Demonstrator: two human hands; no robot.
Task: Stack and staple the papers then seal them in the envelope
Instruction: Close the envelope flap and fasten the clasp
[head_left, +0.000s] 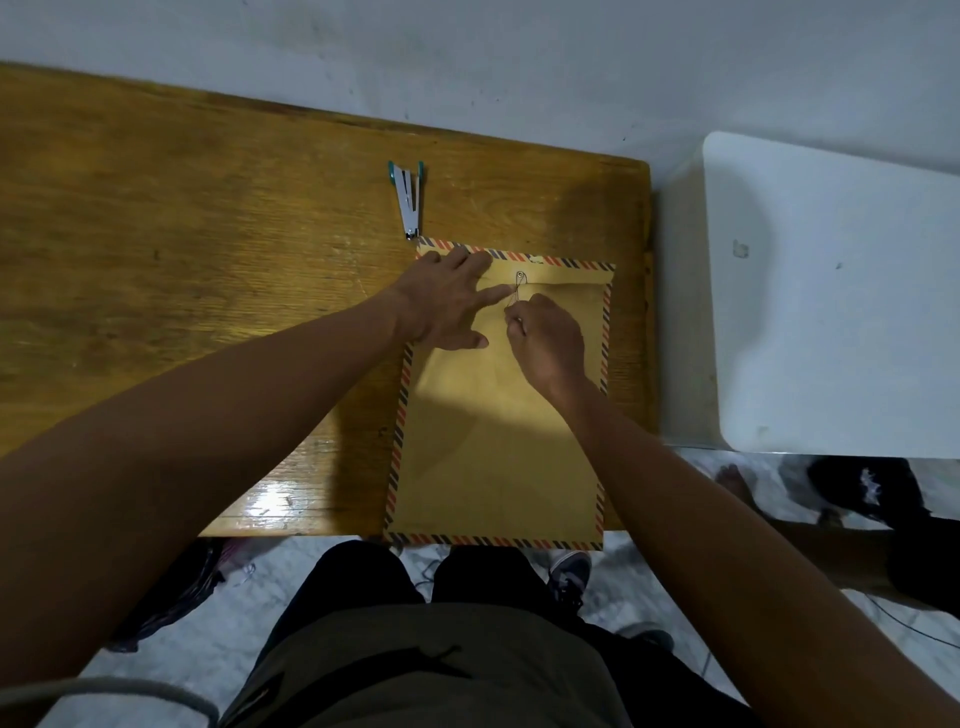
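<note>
I have the envelope (498, 415) lying flat on the wooden surface (208, 260), its near edge hanging just over the 6 o'clock rim, its flap end pointing to 12 o'clock. The flap looks folded down already, and no loose papers show, so I judge they are inside and I am on the sealing step. My left hand (447, 301) lies spread, fingers straight, pressing the flap corner at about 10 o'clock of the envelope; that pins the flap so it cannot lift while the string goes round. My right hand (545, 338) pinches the thin closure string (513, 297) just below the round button (519, 275), fingers curled on it, placed close so I can wind it with small turns. The stapler (409, 200) rests at 12 o'clock, just beyond the envelope's far-left corner, out of the way. A white table (841, 291) stands at 3 o'clock, apart from the surface.
</note>
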